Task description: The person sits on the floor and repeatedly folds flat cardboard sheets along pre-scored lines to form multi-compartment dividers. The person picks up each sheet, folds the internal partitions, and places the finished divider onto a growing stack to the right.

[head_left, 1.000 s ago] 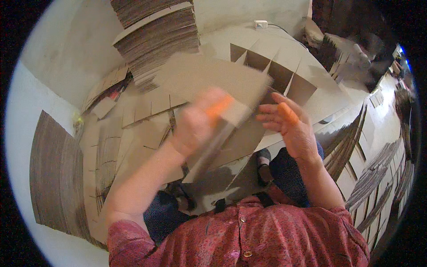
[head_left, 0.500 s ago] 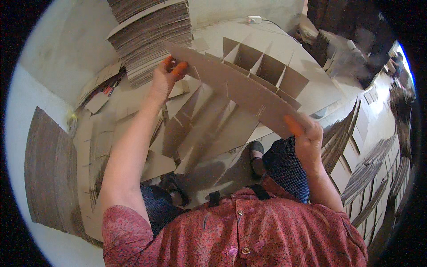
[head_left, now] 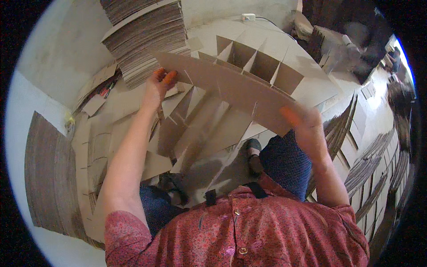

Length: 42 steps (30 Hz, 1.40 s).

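Observation:
A long brown cardboard strip (head_left: 231,91) with slots along its near edge spans between my hands, slanting down to the right. My left hand (head_left: 159,84) grips its left end, orange covering on the fingertips. At the right end my right hand (head_left: 309,127), slightly blurred, holds the strip with orange-covered fingers on its face. Beneath the strip, slotted cardboard dividers (head_left: 207,127) stand crossed with other pieces. Just beyond it rises part of a cardboard partition grid (head_left: 262,62) with open cells. The strip hides the middle of this structure.
A tall stack of cardboard sheets (head_left: 147,44) stands at the back left, another stack (head_left: 51,173) at the far left. Several rows of slotted cardboard (head_left: 369,164) lie to the right. A white power strip (head_left: 248,17) with a cable lies at the back. My feet are below the dividers.
The strip's left end has come down and a little left with my left hand. My right hand has risen slightly, so the strip slants less. Both hands stay on it.

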Each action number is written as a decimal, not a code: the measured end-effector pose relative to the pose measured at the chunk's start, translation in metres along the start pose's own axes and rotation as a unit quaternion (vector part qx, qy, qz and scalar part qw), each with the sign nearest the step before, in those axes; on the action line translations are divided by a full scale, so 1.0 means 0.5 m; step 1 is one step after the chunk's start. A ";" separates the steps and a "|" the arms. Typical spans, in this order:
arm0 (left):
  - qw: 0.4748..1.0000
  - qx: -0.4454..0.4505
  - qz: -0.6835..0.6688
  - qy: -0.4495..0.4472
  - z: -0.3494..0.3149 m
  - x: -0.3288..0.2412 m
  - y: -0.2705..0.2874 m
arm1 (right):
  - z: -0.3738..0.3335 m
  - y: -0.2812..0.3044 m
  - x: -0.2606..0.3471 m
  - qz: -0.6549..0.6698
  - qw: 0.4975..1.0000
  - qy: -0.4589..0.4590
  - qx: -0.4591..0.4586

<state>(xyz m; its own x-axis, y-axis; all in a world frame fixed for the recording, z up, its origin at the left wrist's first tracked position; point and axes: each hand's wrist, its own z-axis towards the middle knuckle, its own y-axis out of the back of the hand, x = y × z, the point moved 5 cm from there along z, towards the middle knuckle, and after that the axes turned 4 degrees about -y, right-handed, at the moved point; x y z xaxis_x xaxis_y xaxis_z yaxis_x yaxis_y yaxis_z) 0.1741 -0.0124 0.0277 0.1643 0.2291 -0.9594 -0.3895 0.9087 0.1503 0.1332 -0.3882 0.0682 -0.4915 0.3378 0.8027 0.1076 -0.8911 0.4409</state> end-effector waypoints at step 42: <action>0.860 0.213 0.436 -0.155 -0.340 -0.116 -0.234 | -0.026 -0.060 -0.139 0.002 0.999 -0.023 0.031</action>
<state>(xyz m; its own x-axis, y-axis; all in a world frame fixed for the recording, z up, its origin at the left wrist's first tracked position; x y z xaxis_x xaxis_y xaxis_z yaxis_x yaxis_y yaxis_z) 0.0559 -0.1915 0.0253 0.2370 0.9110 -0.3375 -0.1307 0.3741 0.9181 0.1527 -0.3888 -0.0062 -0.4502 0.3493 0.8218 0.1632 -0.8726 0.4603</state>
